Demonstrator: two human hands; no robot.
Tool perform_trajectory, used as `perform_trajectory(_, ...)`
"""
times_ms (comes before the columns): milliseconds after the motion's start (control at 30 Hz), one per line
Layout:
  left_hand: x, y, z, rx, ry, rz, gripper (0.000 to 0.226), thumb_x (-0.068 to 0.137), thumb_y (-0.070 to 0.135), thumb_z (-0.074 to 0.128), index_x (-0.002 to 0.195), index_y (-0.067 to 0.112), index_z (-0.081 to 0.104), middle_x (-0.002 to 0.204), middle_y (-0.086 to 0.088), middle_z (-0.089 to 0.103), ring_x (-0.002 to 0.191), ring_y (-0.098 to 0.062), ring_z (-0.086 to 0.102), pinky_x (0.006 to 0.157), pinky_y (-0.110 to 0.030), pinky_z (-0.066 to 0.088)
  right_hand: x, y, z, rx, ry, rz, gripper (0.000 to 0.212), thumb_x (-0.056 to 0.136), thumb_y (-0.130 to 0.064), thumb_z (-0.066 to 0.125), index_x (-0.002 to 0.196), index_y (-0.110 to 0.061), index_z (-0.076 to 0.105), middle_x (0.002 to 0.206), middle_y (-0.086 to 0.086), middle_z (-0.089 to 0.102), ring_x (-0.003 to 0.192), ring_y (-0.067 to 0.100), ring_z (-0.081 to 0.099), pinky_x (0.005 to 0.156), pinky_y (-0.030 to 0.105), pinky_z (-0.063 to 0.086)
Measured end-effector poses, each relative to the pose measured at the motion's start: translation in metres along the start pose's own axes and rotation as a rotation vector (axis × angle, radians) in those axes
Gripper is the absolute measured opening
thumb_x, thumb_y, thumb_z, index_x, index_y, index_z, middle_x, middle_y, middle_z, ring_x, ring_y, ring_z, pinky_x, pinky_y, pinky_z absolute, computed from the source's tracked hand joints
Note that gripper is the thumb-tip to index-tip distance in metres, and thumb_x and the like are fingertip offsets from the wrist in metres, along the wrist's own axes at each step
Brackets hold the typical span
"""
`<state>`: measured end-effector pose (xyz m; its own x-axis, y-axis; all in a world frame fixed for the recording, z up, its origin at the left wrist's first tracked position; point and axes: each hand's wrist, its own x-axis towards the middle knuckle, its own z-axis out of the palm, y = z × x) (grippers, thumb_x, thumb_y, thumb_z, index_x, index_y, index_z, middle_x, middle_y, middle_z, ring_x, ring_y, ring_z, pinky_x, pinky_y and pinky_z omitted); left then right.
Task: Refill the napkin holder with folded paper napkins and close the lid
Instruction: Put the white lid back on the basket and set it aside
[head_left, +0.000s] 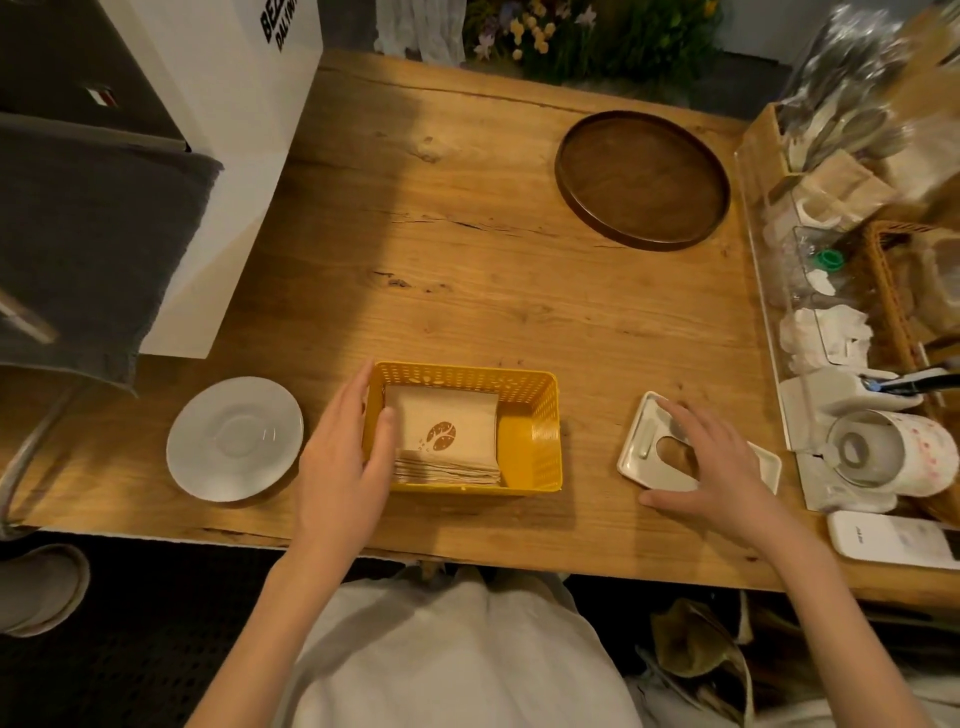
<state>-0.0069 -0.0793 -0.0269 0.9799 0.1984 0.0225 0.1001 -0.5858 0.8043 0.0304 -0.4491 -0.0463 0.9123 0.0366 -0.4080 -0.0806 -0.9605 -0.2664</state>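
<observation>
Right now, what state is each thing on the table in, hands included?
Yellow basket, open-topped, partly filled; space left at its right.
Napkins, folded, stacked against the basket's left side.
White lid, off, flat on the table.
Saucer, empty.
Round wooden tray, empty.
Left hand, straight fingers straddling the basket's left wall.
Right hand, spread over the lid.

One view only: head-worn, wide-angle. Sits above near edge of table (467, 291), faces forward and steeply down; close in.
</observation>
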Motion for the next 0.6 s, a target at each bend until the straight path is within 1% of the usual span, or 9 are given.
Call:
perform_trajectory(67, -0.001, -0.005, 0.003, -0.028, -0.018, -0.037, 0.048, 0.102, 0.037, 0.035, 0.147, 0.022, 0.034, 0.145, 0.001, 0.048, 0.132, -0.014, 0.044, 0.107, -0.045, 0.042, 0.001, -0.002, -0.002, 0.01, 0.008, -0.003, 0.116, 0.058, -0.057, 0.083, 0.148, -0.048, 0.011, 0.16, 0.0, 0.019, 0.147, 0.024, 0.014, 0.118, 0.052, 0.014)
perform_trajectory(133, -0.003, -0.009, 0.006, -0.057, -0.032, -0.046, 0.046, 0.102, 0.038, 0.029, 0.144, 0.022, 0.04, 0.135, 0.0, 0.055, 0.124, -0.013, 0.05, 0.103, -0.044, 0.045, 0.001, -0.004, -0.003, 0.027, 0.041, -0.015, 0.115, 0.056, -0.056, 0.085, 0.147, -0.047, 0.015, 0.157, -0.003, 0.026, 0.146, 0.021, 0.018, 0.117, 0.055, 0.012)
perform_trajectory(233, -0.004, -0.013, 0.009, -0.091, -0.051, -0.075, 0.045, 0.102, 0.038, 0.026, 0.141, 0.024, 0.043, 0.126, 0.001, 0.061, 0.114, -0.012, 0.056, 0.095, -0.036, 0.047, 0.0, -0.011, -0.008, 0.03, 0.083, -0.027, 0.114, 0.052, -0.058, 0.086, 0.145, -0.045, 0.021, 0.153, -0.005, 0.033, 0.143, 0.02, 0.025, 0.115, 0.052, 0.014)
perform_trajectory(333, -0.002, -0.014, 0.01, -0.104, -0.058, -0.101, 0.049, 0.1, 0.044, 0.024, 0.141, 0.026, 0.044, 0.125, 0.002, 0.062, 0.113, -0.013, 0.057, 0.093, -0.036, 0.048, 0.0, -0.029, -0.022, 0.094, 0.137, -0.041, 0.112, 0.049, -0.053, 0.089, 0.141, -0.042, 0.027, 0.142, -0.004, 0.045, 0.133, 0.022, 0.038, 0.112, 0.048, 0.018)
perform_trajectory(400, -0.001, -0.014, 0.01, -0.138, -0.06, -0.116, 0.049, 0.1, 0.045, 0.023, 0.14, 0.027, 0.045, 0.12, 0.006, 0.063, 0.108, -0.007, 0.058, 0.088, -0.029, 0.047, -0.002, -0.044, -0.034, 0.138, 0.175, -0.086, 0.11, 0.048, -0.051, 0.09, 0.137, -0.046, 0.027, 0.137, -0.004, 0.047, 0.13, 0.023, 0.04, 0.11, 0.046, 0.019)
perform_trajectory(500, -0.002, -0.012, 0.011, -0.178, -0.072, -0.135, 0.049, 0.1, 0.046, 0.022, 0.14, 0.029, 0.044, 0.118, 0.011, 0.062, 0.105, 0.006, 0.055, 0.082, -0.014, 0.042, -0.008, -0.067, -0.058, 0.141, 0.214, -0.157, 0.114, 0.043, -0.05, 0.091, 0.135, -0.046, 0.024, 0.138, -0.004, 0.048, 0.128, 0.022, 0.045, 0.104, 0.039, 0.018)
perform_trajectory(600, -0.002, -0.013, 0.011, -0.191, -0.065, -0.135, 0.052, 0.099, 0.048, 0.02, 0.142, 0.028, 0.043, 0.123, 0.013, 0.06, 0.11, 0.009, 0.053, 0.087, -0.009, 0.04, -0.018, -0.1, -0.08, 0.152, 0.245, -0.231, 0.119, 0.039, -0.049, 0.091, 0.135, -0.042, 0.022, 0.137, -0.002, 0.049, 0.125, 0.023, 0.049, 0.098, 0.03, 0.016)
